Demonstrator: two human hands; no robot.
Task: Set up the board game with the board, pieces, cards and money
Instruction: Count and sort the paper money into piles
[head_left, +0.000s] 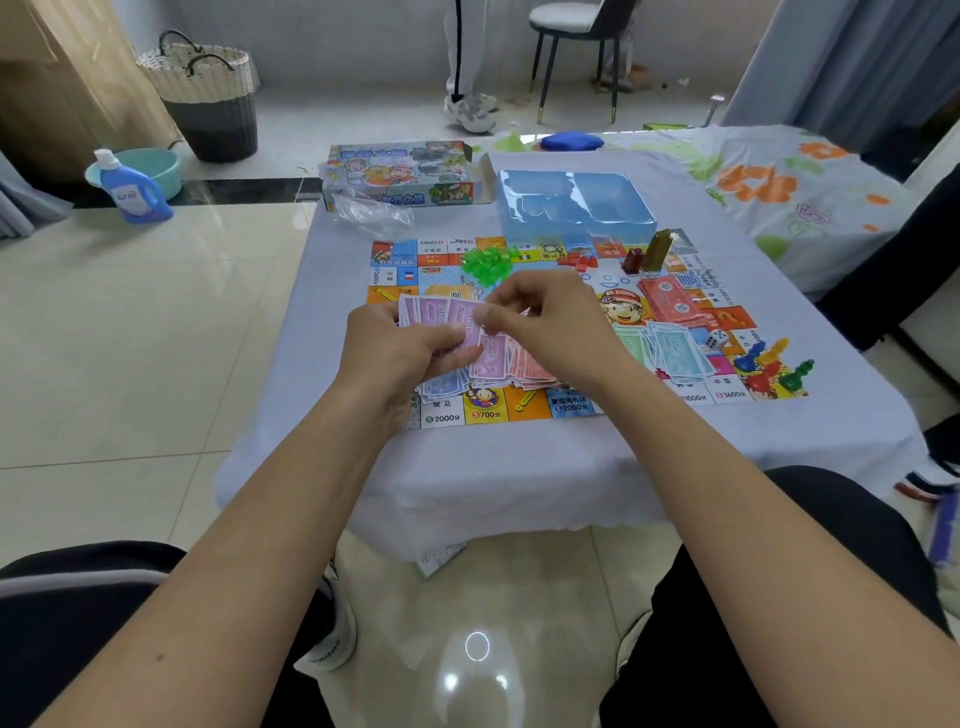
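Head view showed the game board (550, 332) lying flat on a desk (519, 467) covered with a pale cloth. Above the near half of the board, the left hand (402, 345) held a fan of purple play notes (441, 312), fingers curled round them, while the right hand (545, 317) pinched one note at the fan's right edge between thumb and fingertips. Under the hands, on the board, lay loose piles of red, purple and blue notes (519, 371). Green and blue notes (670, 351) lay right of them beside a white die (716, 340). Coloured pawns (774, 366) stood at the board's near right corner. Green houses (485, 265) and red houses (577, 261) sat near the far edge, a red card stack (670, 301) to the right. Beyond the board stood a blue plastic tray (574, 205) and the game box (400, 174).
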